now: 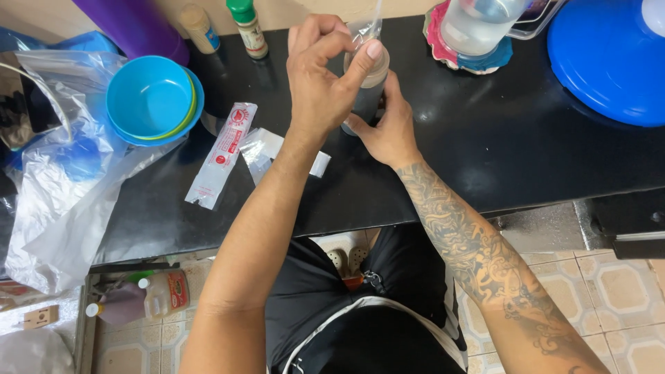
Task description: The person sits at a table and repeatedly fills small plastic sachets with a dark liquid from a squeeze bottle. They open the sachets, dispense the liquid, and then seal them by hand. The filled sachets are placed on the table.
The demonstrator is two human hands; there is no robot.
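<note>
— Where were the hands?
— The left hand (320,83) sat at twelve o'clock, fingers curled, thumb and forefinger pinched (forearm bare). The right hand (388,128) cupped at four o'clock of it, its forearm tattooed.

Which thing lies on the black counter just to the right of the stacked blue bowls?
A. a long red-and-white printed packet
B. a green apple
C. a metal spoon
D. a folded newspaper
A: a long red-and-white printed packet lies flat on the black counter, beside the stacked blue bowls.

Blue bowls (149,97) sit on a black counter (485,152).
</note>
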